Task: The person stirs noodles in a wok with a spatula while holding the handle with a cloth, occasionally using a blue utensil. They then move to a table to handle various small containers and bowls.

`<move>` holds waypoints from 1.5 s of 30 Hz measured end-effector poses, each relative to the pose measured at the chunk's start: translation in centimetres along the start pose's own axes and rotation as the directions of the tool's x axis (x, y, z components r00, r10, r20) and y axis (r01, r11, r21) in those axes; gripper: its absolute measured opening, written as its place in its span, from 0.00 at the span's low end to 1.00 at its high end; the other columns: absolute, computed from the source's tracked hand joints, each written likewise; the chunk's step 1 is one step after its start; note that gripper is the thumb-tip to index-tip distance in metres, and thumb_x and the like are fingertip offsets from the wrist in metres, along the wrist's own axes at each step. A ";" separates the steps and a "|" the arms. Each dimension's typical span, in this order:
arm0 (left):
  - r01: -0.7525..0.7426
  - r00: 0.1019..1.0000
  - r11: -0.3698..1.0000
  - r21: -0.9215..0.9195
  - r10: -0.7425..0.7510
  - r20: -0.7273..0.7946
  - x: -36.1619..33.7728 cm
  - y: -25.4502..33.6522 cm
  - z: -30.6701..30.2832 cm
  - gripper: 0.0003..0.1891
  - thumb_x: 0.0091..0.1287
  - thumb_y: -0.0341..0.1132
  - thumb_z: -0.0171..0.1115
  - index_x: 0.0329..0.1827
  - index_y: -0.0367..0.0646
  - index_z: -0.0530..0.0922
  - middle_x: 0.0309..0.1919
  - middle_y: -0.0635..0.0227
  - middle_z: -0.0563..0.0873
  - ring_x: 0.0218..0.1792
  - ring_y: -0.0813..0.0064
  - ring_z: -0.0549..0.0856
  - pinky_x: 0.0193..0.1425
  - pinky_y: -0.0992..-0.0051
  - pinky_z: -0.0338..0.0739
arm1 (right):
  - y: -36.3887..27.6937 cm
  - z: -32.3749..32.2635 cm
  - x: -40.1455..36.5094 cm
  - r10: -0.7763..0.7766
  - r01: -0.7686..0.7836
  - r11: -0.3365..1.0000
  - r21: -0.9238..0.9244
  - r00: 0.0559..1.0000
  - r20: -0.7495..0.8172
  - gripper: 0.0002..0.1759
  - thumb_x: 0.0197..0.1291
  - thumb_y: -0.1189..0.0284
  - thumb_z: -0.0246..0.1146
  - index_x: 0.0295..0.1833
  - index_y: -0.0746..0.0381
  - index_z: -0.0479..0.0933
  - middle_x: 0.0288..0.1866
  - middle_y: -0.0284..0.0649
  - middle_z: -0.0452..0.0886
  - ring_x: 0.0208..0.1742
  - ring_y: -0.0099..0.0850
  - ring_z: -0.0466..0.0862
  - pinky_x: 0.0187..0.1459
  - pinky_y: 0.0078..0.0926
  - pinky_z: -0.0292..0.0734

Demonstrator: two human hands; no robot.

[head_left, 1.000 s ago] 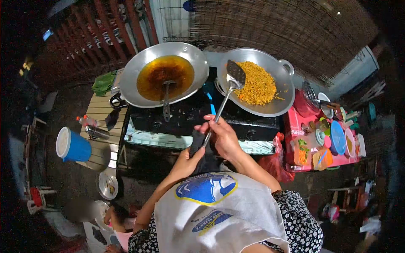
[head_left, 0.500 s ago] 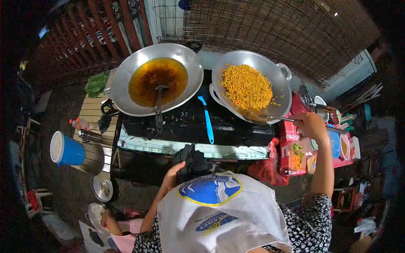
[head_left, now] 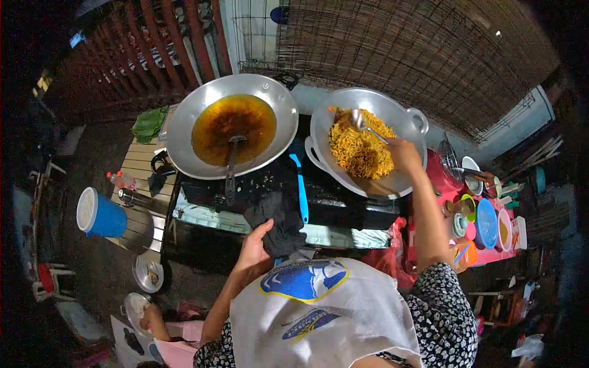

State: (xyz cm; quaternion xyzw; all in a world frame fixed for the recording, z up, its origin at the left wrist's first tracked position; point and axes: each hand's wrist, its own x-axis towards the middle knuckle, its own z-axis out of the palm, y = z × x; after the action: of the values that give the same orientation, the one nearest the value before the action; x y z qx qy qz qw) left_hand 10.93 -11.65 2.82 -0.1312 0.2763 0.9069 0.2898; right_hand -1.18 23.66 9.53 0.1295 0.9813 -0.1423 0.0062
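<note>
My right hand (head_left: 404,154) is closed around the handle of a metal spatula (head_left: 372,131), its head over the far side of the noodles. Yellow fried noodles (head_left: 368,138) with orange bits lie in the right-hand wok (head_left: 405,122); a darker brown patch shows in them. My left hand (head_left: 254,245) grips a bunched black cloth (head_left: 276,224) at the front edge of the stove (head_left: 270,190). Left of the noodles, a larger wok (head_left: 178,132) holds brown-gold oil (head_left: 233,122), with a slotted turner (head_left: 231,172) resting in it. A blue-handled brush (head_left: 302,193) lies between the woks.
At right, a pink-covered table (head_left: 429,214) carries bowls, a blue basin (head_left: 486,224) and containers. A blue bucket (head_left: 104,214) and bottles stand on the slatted table (head_left: 138,162) at left. Another person's hand (head_left: 147,319) is at a white plate, lower left.
My right hand has moved up and left with the spatula, from the wok's near right rim to above the noodles. The black cloth has come up higher against the stove edge.
</note>
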 end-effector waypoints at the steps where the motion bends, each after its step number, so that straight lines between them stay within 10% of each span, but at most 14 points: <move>1: -0.005 0.996 0.999 -0.052 0.009 0.093 1.0 0.0 -0.1 0.20 0.61 0.39 0.51 0.54 0.39 0.68 0.48 0.59 0.76 0.48 0.60 0.77 0.55 0.58 0.68 | 2.2 -0.3 0.0 -0.161 0.160 0.987 -0.028 0.984 -0.076 0.15 0.56 0.64 0.52 0.49 0.51 0.74 0.35 0.49 0.78 0.38 0.46 0.78 0.40 0.40 0.73; 9: -0.133 0.991 0.991 0.017 0.133 0.030 9.7 0.3 4.3 0.21 0.64 0.48 0.48 0.54 0.44 0.68 0.50 0.66 0.75 0.52 0.66 0.73 0.59 0.62 0.65 | 5.5 -12.2 -5.4 -0.185 0.136 0.894 -0.426 0.980 -0.076 0.14 0.49 0.66 0.56 0.43 0.42 0.78 0.34 0.43 0.80 0.35 0.41 0.81 0.37 0.35 0.75; 15: -0.143 0.984 0.982 0.125 0.155 -0.088 15.4 -0.8 5.5 0.27 0.63 0.51 0.50 0.56 0.39 0.64 0.53 0.61 0.72 0.53 0.66 0.72 0.58 0.63 0.65 | 8.8 -13.1 -3.1 -0.085 0.141 0.433 -0.890 0.990 0.116 0.11 0.43 0.70 0.56 0.33 0.46 0.80 0.33 0.36 0.81 0.34 0.36 0.81 0.34 0.35 0.76; 18: -0.244 0.963 0.954 0.173 0.260 -0.075 16.9 -1.5 6.1 0.28 0.62 0.52 0.51 0.56 0.38 0.63 0.53 0.61 0.71 0.53 0.67 0.72 0.58 0.66 0.65 | 9.3 -10.1 -0.6 0.032 0.093 0.577 -0.812 0.990 0.136 0.12 0.46 0.69 0.55 0.36 0.44 0.80 0.33 0.36 0.81 0.35 0.38 0.81 0.35 0.36 0.76; 20: -0.142 0.854 0.924 0.355 0.296 -0.429 16.5 -2.0 7.9 0.29 0.62 0.51 0.51 0.57 0.37 0.61 0.55 0.62 0.70 0.55 0.69 0.70 0.60 0.68 0.61 | 10.6 -4.4 2.0 0.013 0.078 0.783 -0.618 0.990 0.141 0.12 0.48 0.68 0.55 0.39 0.44 0.79 0.33 0.38 0.81 0.38 0.39 0.81 0.38 0.36 0.76; 24: -0.297 0.923 0.928 0.224 0.339 -0.184 17.5 -2.8 6.7 0.31 0.62 0.52 0.50 0.58 0.36 0.59 0.57 0.62 0.68 0.58 0.70 0.66 0.63 0.69 0.55 | 9.5 4.4 3.3 -0.076 0.076 0.993 -0.092 0.997 0.002 0.13 0.49 0.63 0.60 0.43 0.45 0.78 0.36 0.44 0.80 0.38 0.43 0.80 0.42 0.38 0.74; 27: -0.169 0.837 0.934 0.315 0.305 -0.454 16.3 -2.3 8.8 0.27 0.63 0.49 0.51 0.57 0.37 0.61 0.55 0.65 0.70 0.55 0.70 0.69 0.61 0.69 0.58 | 8.0 1.4 2.5 -0.089 0.088 0.983 -0.161 0.996 0.006 0.14 0.49 0.63 0.59 0.44 0.44 0.78 0.36 0.44 0.80 0.37 0.41 0.80 0.40 0.37 0.74; 34: -0.374 0.924 0.925 -0.067 0.365 -0.113 16.5 -2.5 7.0 0.23 0.62 0.47 0.46 0.53 0.39 0.65 0.51 0.65 0.72 0.52 0.71 0.71 0.60 0.71 0.59 | 7.1 -6.5 0.3 -0.093 0.071 0.955 -0.288 0.994 -0.063 0.13 0.50 0.62 0.58 0.44 0.45 0.78 0.35 0.43 0.80 0.36 0.41 0.80 0.37 0.34 0.75; 39: -0.380 0.911 0.925 0.019 0.378 -0.163 17.2 -3.0 5.9 0.21 0.62 0.44 0.45 0.52 0.39 0.67 0.50 0.67 0.74 0.51 0.70 0.72 0.59 0.69 0.61 | 6.4 -8.3 -0.3 -0.524 0.331 0.755 -0.567 0.823 -0.218 0.14 0.49 0.73 0.53 0.39 0.49 0.80 0.31 0.43 0.76 0.32 0.39 0.79 0.32 0.34 0.74; 45: -0.375 0.867 0.894 0.246 0.432 -0.250 16.0 -2.7 7.9 0.19 0.65 0.38 0.48 0.56 0.39 0.63 0.52 0.66 0.71 0.53 0.73 0.71 0.58 0.72 0.63 | 6.2 -8.8 -0.4 -0.439 0.282 0.702 -0.654 0.894 -0.086 0.21 0.44 0.77 0.53 0.46 0.49 0.76 0.36 0.42 0.72 0.34 0.38 0.79 0.33 0.32 0.75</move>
State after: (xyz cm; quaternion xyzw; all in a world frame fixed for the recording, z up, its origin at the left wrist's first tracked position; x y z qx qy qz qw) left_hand -0.82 2.03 1.70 -0.1775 0.4229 0.8866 0.0592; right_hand 1.03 31.74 16.29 -0.0603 0.9712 0.2098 -0.0956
